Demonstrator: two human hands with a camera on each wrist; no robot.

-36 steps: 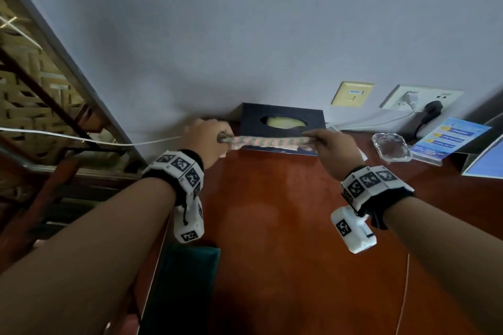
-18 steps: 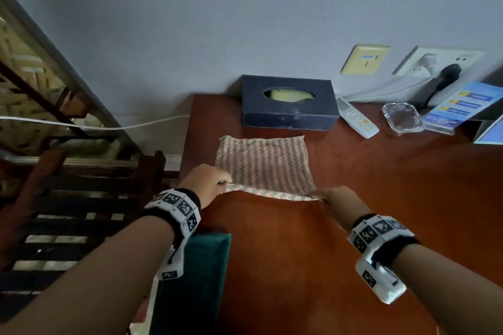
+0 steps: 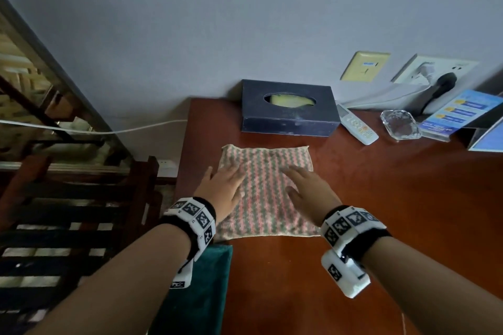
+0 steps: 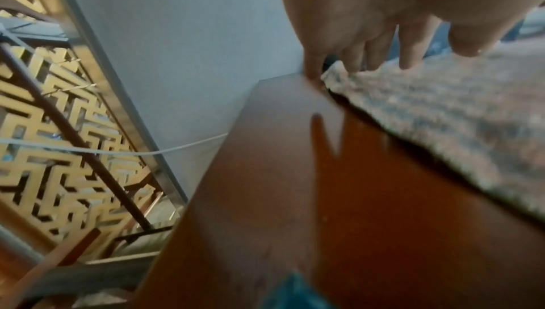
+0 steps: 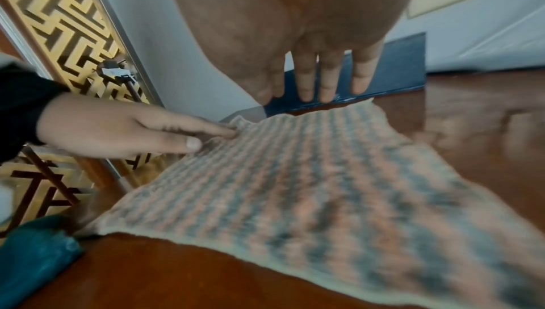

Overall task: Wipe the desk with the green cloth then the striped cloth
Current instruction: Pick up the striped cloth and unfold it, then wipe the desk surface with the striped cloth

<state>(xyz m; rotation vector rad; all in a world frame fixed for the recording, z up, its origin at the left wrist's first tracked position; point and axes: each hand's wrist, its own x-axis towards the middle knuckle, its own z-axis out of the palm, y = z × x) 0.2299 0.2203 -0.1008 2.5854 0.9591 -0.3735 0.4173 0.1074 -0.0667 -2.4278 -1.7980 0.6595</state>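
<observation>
Because both hands, the left hand (image 3: 221,193) and right hand (image 3: 310,193), lie flat with fingers apart on the striped cloth (image 3: 265,207) just before the tissue box (image 3: 288,109), an uneven push may bunch it against that box.

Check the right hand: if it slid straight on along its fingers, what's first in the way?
Probably the dark blue rectangular tissue box. The right hand lies flat on the pink-and-grey striped cloth, fingers aimed at the wall; past the cloth's far edge, bare red-brown wooden desk, then the box. Depth uncertain.
</observation>
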